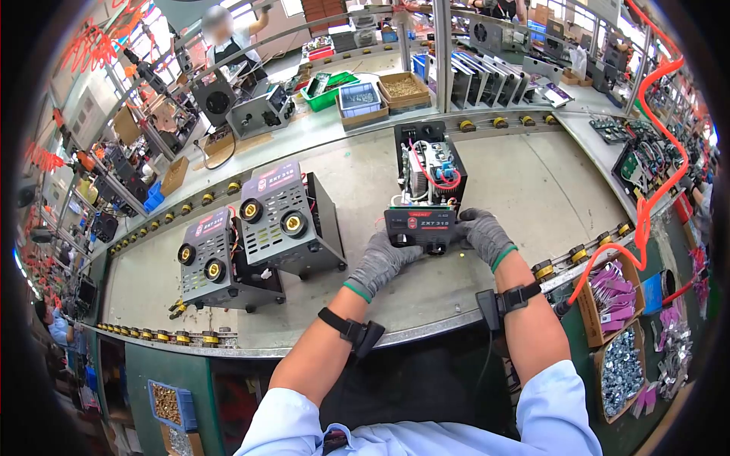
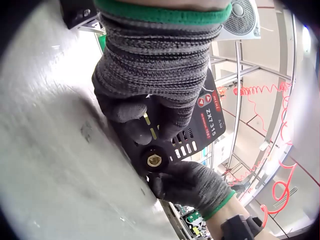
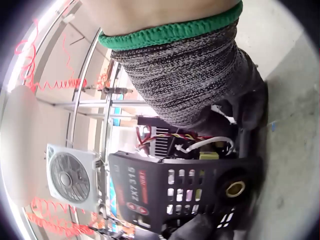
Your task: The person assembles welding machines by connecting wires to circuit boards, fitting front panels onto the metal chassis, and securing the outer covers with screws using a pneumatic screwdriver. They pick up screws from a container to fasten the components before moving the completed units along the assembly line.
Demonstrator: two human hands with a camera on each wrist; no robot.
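Note:
The front panel (image 1: pixel 417 223) of an inverter welder, marked ZX7 315, stands tilted at the near end of its open chassis (image 1: pixel 432 171). Grey gloves with green cuffs cover both hands. My left hand (image 1: pixel 382 264) grips the panel's lower left, its fingers curled at the vent slots in the left wrist view. At the opposite side edge, my right hand (image 1: pixel 487 237) holds the panel, with fingertips reaching behind it in the right wrist view. A brass socket (image 3: pixel 235 189) shows low on the panel. Wires and a white cable (image 3: pixel 210 144) run behind it.
Two more welders (image 1: pixel 293 216) (image 1: pixel 209 254) stand on the bench to the left. Roller rails (image 1: pixel 544 269) line the bench edges. A red air hose (image 1: pixel 642 220) hangs at the right beside boxes of purple parts (image 1: pixel 612 292) and metal hardware (image 1: pixel 622 372). Bins (image 1: pixel 359 99) stand behind.

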